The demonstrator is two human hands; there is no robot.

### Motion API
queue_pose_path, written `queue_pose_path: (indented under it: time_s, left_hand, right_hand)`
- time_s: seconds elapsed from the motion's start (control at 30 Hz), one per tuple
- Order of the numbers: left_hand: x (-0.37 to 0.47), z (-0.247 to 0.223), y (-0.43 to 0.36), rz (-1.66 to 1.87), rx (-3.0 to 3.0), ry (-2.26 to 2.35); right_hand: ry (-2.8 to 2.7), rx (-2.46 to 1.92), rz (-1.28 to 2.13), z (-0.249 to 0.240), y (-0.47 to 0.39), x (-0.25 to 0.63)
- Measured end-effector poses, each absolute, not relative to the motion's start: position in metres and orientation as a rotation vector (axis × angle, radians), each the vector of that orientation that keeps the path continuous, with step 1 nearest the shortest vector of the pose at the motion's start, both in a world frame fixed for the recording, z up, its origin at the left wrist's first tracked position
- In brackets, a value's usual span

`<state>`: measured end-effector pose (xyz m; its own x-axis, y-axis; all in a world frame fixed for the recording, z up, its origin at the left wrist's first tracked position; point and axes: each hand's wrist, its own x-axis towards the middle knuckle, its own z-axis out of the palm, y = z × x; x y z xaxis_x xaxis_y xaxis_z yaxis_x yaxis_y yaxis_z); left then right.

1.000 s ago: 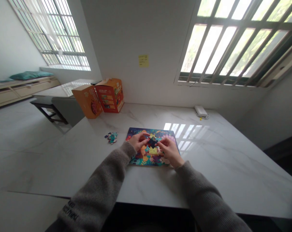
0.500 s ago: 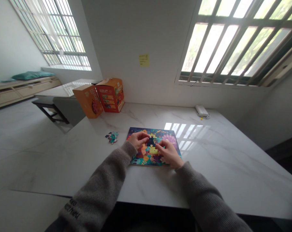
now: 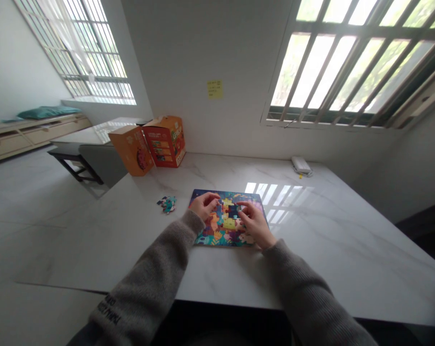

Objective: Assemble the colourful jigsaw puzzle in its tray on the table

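A colourful jigsaw puzzle (image 3: 217, 237) lies flat on the white marbled table, with a dark gap in its middle. Over the puzzle's upper left part is my left hand (image 3: 203, 206), thumb and forefinger pinched together; whatever is between them is too small to make out. My right hand (image 3: 254, 223) is over the right part, its fingers closed around a small puzzle piece (image 3: 239, 208) beside the dark gap. Left of the puzzle, a small pile of loose pieces (image 3: 167, 204) rests on the table.
Two orange boxes (image 3: 133, 150) (image 3: 166, 142) stand at the table's back left. A white device with a cable (image 3: 301, 165) lies at the back right, near the wall. A yellow note (image 3: 215, 90) is stuck on the wall.
My right hand has shifted slightly right, and my left hand slightly left and up. A yellowish section in the puzzle's middle now shows between them, with the dark gap further right.
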<state>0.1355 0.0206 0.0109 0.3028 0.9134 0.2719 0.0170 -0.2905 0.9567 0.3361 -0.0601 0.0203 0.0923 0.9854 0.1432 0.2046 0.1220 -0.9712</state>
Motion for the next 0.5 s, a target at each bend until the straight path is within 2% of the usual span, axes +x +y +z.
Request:
queue_pose_path:
  time_s: [0.33,0.5]
  left_hand:
    - [0.123,0.023,0.024,1.155,1.668,1.034]
    - [0.117,0.027,0.028,1.194,1.681,1.075]
  right_hand:
    - [-1.476,-1.386,0.684,0.014,-0.057,0.34]
    - [-1.452,-1.353,0.727,0.012,-0.056,0.342]
